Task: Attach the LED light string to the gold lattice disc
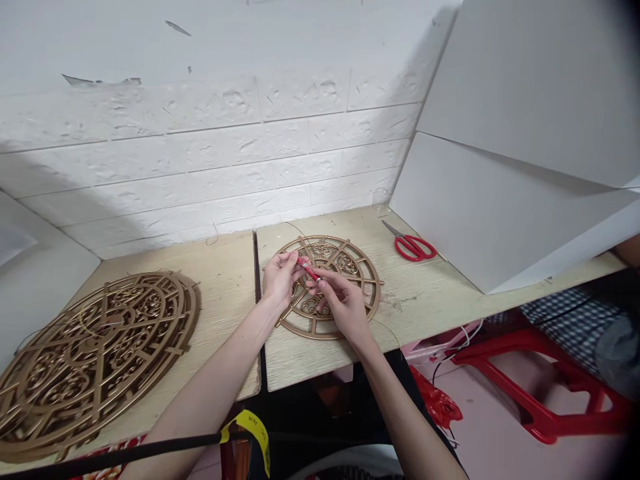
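A round gold openwork disc (357,267) lies flat on the wooden tabletop (310,363) in front of me. Both hands hover over its middle. My left hand (280,277) and my right hand (340,300) are closed in a pinch on a small red piece (310,270) held between them, with a thin dark wire (300,233) running up from it toward the wall. A ring shows on a finger of the right hand.
A stack of larger gold openwork discs (95,353) lies at the left. Red-handled scissors (413,245) rest at the back right beside a white board (500,220). A red plastic stool (540,380) stands on the floor right. A gap (260,300) splits the tabletop.
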`<state>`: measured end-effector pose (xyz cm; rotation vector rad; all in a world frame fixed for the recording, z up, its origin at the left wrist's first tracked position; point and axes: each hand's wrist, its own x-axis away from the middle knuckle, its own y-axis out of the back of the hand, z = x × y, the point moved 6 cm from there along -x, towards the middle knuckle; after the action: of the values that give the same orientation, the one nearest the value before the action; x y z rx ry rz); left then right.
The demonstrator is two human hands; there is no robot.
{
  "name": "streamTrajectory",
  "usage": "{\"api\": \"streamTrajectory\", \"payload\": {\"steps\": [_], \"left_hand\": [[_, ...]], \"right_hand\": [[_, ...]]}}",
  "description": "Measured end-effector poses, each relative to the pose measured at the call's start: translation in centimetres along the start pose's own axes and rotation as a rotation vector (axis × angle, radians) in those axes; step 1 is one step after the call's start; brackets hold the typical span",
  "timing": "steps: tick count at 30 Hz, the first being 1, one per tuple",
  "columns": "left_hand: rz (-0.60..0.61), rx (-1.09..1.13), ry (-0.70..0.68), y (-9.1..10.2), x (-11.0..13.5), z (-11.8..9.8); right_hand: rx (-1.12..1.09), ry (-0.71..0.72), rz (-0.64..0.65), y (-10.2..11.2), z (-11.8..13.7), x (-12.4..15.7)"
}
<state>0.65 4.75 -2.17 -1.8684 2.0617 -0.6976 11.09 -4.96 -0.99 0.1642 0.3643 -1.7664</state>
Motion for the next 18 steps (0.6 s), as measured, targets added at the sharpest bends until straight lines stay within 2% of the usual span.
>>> {"api": "streamTrajectory", "payload": {"steps": [11, 18], "left_hand": [[0.061, -0.023, -0.017, -0.16, -0.05, 0.05], [0.081, -0.035, 0.018, -0.35, 0.02, 0.04]], "right_hand": [[-0.04, -0.009, 0.002, -0.05, -0.01, 0.28], [-0.018, 0.046, 0.027, -0.2, 0.37, 0.32]]}}
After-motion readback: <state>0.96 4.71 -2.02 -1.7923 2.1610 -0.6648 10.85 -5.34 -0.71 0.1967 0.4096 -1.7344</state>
